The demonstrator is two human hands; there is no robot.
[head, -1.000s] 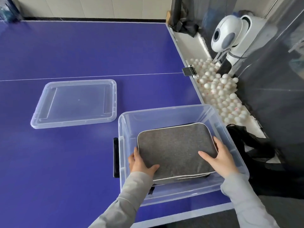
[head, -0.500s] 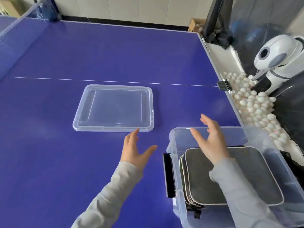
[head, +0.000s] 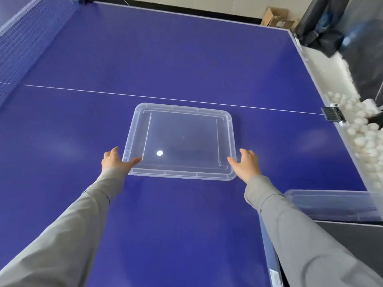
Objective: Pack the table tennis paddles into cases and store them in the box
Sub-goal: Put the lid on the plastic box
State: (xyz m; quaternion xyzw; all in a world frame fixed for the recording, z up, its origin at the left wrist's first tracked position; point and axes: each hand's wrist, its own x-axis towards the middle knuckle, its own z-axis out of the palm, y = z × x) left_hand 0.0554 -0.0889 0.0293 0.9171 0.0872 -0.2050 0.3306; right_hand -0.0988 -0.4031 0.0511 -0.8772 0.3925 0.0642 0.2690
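Both hands have left the clear plastic storage box [head: 331,206] — left hand [head: 115,161] and right hand [head: 246,164], fingers spread, now flank the clear rectangular plastic lid [head: 182,141], thumbs touching its edges — closing comes next.

A blue net [head: 24,44] edges the purple table [head: 186,59]; white balls [head: 364,139] fill the side trough

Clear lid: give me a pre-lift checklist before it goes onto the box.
1. Left hand at the lid's left edge, thumb on the rim: ok.
2. Right hand gripping the right edge: not ok, open beside it.
3. Nothing lying on the lid: ok.
4. Lid flat on the table: ok.
5. Box open and within reach, right: ok.
6. Cases seated inside the box: cannot tell.
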